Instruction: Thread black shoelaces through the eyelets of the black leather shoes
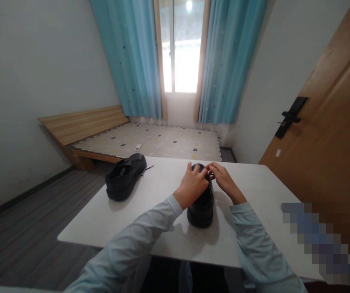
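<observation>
Black shoe (200, 215), left hand (192, 186) atop, right hand (224, 182) alongside

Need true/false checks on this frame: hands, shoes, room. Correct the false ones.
1. The left hand and right hand are both at the same black shoe. True.
2. The other shoe stands on the bed. False: it stands on the white table.
3. The curtains are blue. True.
4. The door handle is white. False: it is black.
5. The window lies between the curtains. True.
6. The person's sleeves are bright red. False: they are pale blue-grey.
</observation>
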{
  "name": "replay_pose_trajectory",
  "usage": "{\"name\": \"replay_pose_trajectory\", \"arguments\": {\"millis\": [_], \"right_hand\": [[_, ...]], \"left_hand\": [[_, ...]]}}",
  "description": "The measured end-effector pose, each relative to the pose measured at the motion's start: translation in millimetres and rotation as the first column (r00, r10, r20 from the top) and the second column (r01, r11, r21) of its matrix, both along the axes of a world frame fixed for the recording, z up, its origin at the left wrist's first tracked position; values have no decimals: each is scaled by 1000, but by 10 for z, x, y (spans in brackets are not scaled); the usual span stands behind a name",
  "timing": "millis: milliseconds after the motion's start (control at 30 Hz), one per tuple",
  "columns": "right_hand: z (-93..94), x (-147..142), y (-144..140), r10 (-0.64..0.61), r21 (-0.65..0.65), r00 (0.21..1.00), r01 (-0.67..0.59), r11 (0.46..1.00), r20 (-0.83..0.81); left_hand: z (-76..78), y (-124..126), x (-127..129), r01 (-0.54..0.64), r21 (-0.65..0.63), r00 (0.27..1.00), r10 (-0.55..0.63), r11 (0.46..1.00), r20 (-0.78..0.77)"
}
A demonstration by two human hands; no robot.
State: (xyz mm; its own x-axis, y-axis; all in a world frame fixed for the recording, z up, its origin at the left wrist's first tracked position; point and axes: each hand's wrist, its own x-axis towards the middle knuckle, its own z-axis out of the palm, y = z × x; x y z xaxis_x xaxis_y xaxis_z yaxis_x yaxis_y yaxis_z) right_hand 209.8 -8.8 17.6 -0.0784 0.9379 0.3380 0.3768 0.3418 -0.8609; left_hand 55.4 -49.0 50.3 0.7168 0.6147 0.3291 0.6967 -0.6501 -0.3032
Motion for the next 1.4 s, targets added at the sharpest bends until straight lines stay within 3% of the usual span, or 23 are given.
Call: {"name": "replay_pose_trajectory", "arguments": {"millis": [433, 600, 700, 800, 933, 1133, 1300, 1400], "right_hand": [[11, 12, 1, 4, -37, 995, -7, 999, -95], [46, 13, -5, 3, -64, 990, -12, 998, -138], [89, 21, -40, 3, -29, 990, -7, 1000, -139], [112, 50, -81, 64, 48, 991, -58, 997, -120], [68, 91, -94, 251, 77, 968, -248, 966, -31], [-20, 20, -85, 402, 43, 914, -405, 913, 62], [-39, -117, -111, 328, 41, 942, -331, 943, 72], [-53, -181, -122, 241, 66, 968, -246, 967, 74]], "left_hand": [[1, -33, 73, 18, 13, 999, -18, 1000, -29], [-38, 13, -13, 86, 3, 996, -86, 996, 5], [-77, 67, -130, 114, -110, 990, -105, 987, 90], [-112, 124, -264, 162, -286, 965, -92, 944, 245], [-120, 166, -389, 299, -343, 834, -70, 891, 548], [-90, 145, -344, 348, -427, 543, 191, 835, 818], [-53, 106, -229, 400, -412, 356, 276, 819, 893], [-17, 44, -184, 496, -372, 237, 289, 785, 927]]}}
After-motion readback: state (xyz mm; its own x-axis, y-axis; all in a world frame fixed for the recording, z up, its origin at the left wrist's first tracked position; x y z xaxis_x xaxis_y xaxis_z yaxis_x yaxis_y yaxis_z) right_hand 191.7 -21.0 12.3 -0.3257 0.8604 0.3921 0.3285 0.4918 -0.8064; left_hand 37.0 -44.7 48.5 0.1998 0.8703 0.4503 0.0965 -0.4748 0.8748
